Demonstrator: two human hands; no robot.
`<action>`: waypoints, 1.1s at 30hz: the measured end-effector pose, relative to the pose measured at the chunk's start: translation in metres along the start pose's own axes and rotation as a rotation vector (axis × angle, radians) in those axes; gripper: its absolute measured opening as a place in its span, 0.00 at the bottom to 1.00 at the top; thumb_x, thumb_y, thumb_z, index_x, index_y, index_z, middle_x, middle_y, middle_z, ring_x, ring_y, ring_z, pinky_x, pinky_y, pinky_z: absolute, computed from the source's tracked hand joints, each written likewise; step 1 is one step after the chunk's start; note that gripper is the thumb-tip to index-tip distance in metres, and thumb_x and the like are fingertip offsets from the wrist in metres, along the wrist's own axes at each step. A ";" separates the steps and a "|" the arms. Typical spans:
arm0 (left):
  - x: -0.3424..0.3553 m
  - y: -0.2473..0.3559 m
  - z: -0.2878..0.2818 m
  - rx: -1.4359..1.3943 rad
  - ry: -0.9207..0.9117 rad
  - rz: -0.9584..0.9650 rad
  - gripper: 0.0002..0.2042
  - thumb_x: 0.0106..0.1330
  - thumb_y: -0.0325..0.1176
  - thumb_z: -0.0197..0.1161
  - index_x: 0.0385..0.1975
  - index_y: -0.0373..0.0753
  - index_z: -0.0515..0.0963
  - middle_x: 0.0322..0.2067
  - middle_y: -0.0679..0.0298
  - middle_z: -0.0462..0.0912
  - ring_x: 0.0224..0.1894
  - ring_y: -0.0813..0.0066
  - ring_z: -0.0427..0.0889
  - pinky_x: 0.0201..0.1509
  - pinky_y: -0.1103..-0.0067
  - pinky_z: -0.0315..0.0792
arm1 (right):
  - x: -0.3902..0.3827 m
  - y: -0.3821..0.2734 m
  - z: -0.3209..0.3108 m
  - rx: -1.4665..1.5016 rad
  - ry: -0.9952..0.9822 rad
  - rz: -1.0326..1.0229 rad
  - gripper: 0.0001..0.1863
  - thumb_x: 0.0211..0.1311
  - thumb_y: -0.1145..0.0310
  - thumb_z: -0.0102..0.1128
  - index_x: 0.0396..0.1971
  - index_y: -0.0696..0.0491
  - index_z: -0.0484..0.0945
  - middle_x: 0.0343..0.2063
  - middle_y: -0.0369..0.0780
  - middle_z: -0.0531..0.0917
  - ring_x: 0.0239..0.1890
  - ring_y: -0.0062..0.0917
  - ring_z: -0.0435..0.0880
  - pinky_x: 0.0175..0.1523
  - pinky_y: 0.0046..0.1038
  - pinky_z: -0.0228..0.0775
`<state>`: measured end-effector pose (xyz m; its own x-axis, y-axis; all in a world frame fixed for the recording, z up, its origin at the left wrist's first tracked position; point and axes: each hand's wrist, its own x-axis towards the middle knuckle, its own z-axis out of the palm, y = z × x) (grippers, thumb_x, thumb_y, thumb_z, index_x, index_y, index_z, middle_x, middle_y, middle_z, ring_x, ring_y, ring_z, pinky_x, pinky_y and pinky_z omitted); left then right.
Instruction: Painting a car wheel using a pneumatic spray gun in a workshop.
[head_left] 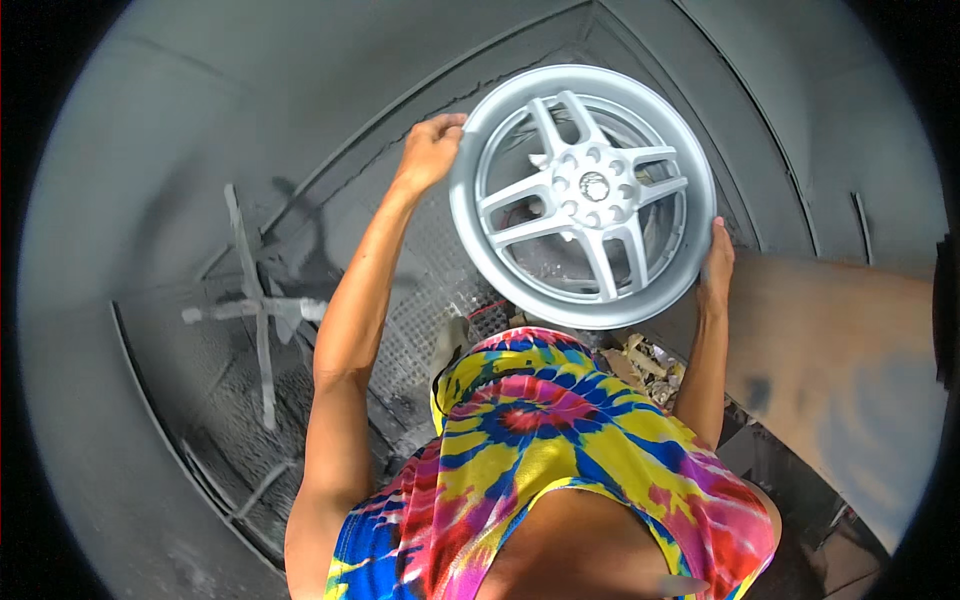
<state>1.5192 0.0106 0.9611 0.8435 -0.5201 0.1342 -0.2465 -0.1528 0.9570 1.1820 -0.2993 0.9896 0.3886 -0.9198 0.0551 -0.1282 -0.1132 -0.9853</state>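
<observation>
Both hands grip the silver alloy wheel (583,195) by its rim: left hand (430,150) fingers curled over the edge, right hand (716,268) pressed flat.

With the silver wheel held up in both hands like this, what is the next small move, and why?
Probably lower the wheel toward the cross-shaped stand at lower left. The left hand and right hand grip opposite rim edges, so the wheel hangs unsupported in the air.
</observation>
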 end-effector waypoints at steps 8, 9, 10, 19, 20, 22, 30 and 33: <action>-0.168 -0.123 -0.088 -0.449 -0.044 0.030 0.16 0.74 0.24 0.44 0.58 0.32 0.72 0.42 0.59 0.83 0.39 0.73 0.84 0.47 0.75 0.82 | -0.076 -0.052 0.044 -0.711 0.299 -0.886 0.11 0.69 0.67 0.54 0.43 0.57 0.81 0.41 0.44 0.83 0.43 0.32 0.82 0.52 0.30 0.72; -0.190 -0.151 -0.076 -0.539 0.006 0.058 0.17 0.73 0.23 0.44 0.58 0.32 0.72 0.41 0.60 0.82 0.37 0.75 0.83 0.45 0.77 0.82 | -0.071 -0.063 0.054 -0.662 0.250 -0.969 0.11 0.70 0.68 0.55 0.44 0.58 0.80 0.42 0.44 0.83 0.44 0.31 0.82 0.52 0.31 0.72; -0.233 -0.180 -0.101 -0.561 0.065 0.073 0.17 0.70 0.21 0.45 0.56 0.32 0.74 0.40 0.60 0.82 0.36 0.76 0.83 0.43 0.78 0.81 | -0.119 -0.066 0.090 -0.680 0.209 -1.016 0.12 0.70 0.67 0.56 0.45 0.58 0.80 0.43 0.43 0.83 0.45 0.30 0.82 0.53 0.30 0.72; -0.738 -0.322 -0.329 0.007 1.765 -0.363 0.10 0.67 0.19 0.52 0.43 0.36 0.78 0.32 0.65 0.81 0.31 0.83 0.77 0.37 0.83 0.74 | -0.489 -0.051 0.323 -0.569 -0.522 -1.425 0.10 0.70 0.67 0.61 0.41 0.58 0.82 0.34 0.36 0.77 0.34 0.20 0.75 0.41 0.25 0.70; -0.796 -0.316 -0.352 0.145 1.885 -0.395 0.09 0.67 0.20 0.53 0.42 0.36 0.78 0.32 0.65 0.81 0.32 0.82 0.77 0.37 0.83 0.73 | -0.520 -0.054 0.336 -0.531 -0.598 -1.431 0.10 0.70 0.67 0.61 0.41 0.58 0.82 0.33 0.36 0.76 0.33 0.20 0.74 0.39 0.24 0.69; -0.906 -0.282 -0.415 0.692 1.947 -0.495 0.07 0.62 0.23 0.59 0.39 0.36 0.77 0.33 0.60 0.80 0.28 0.72 0.80 0.34 0.76 0.74 | -0.579 -0.069 0.357 -0.451 -0.711 -1.379 0.06 0.69 0.71 0.61 0.39 0.58 0.81 0.32 0.37 0.78 0.32 0.21 0.73 0.38 0.25 0.67; -0.897 -0.241 -0.276 1.292 1.394 -1.027 0.17 0.62 0.41 0.66 0.43 0.35 0.74 0.40 0.48 0.77 0.46 0.47 0.76 0.51 0.58 0.69 | -0.420 -0.007 0.322 -0.299 -1.057 -1.182 0.05 0.68 0.74 0.60 0.37 0.59 0.80 0.30 0.36 0.76 0.29 0.19 0.72 0.35 0.21 0.66; -0.914 -0.248 -0.277 1.379 1.338 -0.701 0.17 0.68 0.42 0.63 0.41 0.31 0.73 0.39 0.43 0.77 0.44 0.38 0.75 0.47 0.55 0.69 | -0.454 0.002 0.319 -0.259 -1.210 -1.015 0.03 0.66 0.75 0.61 0.36 0.59 0.80 0.30 0.36 0.77 0.28 0.19 0.73 0.36 0.20 0.67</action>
<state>0.9415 0.7570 0.6719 0.5287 0.6131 0.5870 0.6275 -0.7481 0.2161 1.2967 0.2383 0.9112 0.8499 0.3841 0.3606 0.5267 -0.6375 -0.5623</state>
